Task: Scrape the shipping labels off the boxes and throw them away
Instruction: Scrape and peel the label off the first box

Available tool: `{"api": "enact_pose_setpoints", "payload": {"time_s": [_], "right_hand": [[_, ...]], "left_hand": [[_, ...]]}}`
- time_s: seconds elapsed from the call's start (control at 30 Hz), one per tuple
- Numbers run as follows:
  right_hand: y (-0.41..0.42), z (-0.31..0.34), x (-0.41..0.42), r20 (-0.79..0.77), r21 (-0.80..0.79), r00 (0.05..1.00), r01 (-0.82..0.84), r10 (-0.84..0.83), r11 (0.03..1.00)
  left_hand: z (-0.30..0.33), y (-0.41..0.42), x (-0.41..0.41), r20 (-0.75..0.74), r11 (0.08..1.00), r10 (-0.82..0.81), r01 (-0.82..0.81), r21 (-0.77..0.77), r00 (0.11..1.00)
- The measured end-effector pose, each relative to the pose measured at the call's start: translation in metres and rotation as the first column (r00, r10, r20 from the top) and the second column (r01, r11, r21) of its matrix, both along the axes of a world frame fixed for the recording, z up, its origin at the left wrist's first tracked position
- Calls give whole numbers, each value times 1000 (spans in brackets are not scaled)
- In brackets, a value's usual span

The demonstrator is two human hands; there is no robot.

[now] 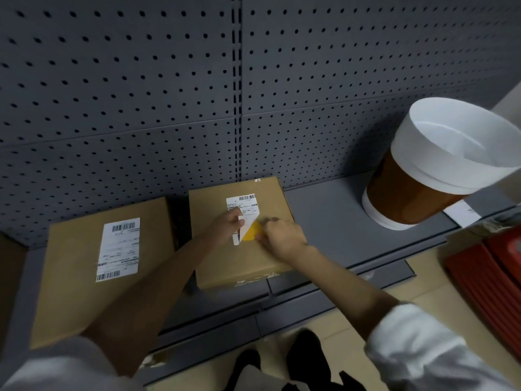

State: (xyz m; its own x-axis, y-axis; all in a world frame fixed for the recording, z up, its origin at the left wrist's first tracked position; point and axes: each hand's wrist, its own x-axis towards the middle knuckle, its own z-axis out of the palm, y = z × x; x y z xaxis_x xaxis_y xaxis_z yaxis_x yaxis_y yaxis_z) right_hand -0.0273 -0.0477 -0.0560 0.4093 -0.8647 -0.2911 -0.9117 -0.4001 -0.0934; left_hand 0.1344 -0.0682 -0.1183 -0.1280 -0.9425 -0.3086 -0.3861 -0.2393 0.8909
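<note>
Two cardboard boxes lie on a grey shelf (332,221). The middle box (242,261) carries a white shipping label (245,206) whose lower part is peeled up. My left hand (227,224) pinches that lifted flap. My right hand (282,235) grips a yellow scraper (251,232), its blade under the label. The left box (76,277) has a whole white label (119,249) with barcodes at its top and bottom.
A brown bin with a white liner (439,165) stands at the right end of the shelf. Grey pegboard (141,94) backs the shelf. Red objects (490,280) sit on the floor at the right. My dark shoes (282,359) show below.
</note>
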Motion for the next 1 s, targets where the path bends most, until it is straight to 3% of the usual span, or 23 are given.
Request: {"api": "enact_pose_setpoints", "payload": {"time_s": [0.13, 0.37, 0.57, 0.7, 0.73, 0.87, 1.0], "right_hand": [[4, 1, -22, -18, 62, 1000, 12, -11, 998], [-3, -2, 1, -35, 6, 999, -11, 11, 1000], [0, -1, -33, -57, 52, 998, -7, 10, 999], [-1, 4, -30, -79, 55, 996, -29, 33, 998], [-1, 4, -29, -82, 50, 996, -32, 36, 998], [5, 3, -27, -56, 48, 998, -23, 25, 999], [10, 1, -33, 67, 8, 997, 24, -25, 1000]], "left_hand": [[-1, 0, -3, -25, 999, 31, -30, 14, 999], [0, -6, -2, -30, 994, 57, -54, 93, 998], [6, 0, -3, -3, 997, 26, -26, 69, 1000], [18, 12, -12, -85, 987, 160, -157, 40, 984], [19, 15, -13, -49, 989, 147, -147, 0, 988], [11, 15, -6, 322, 994, -6, 41, -102, 947], [13, 9, -1, 298, 996, 8, 20, -91, 954]]}}
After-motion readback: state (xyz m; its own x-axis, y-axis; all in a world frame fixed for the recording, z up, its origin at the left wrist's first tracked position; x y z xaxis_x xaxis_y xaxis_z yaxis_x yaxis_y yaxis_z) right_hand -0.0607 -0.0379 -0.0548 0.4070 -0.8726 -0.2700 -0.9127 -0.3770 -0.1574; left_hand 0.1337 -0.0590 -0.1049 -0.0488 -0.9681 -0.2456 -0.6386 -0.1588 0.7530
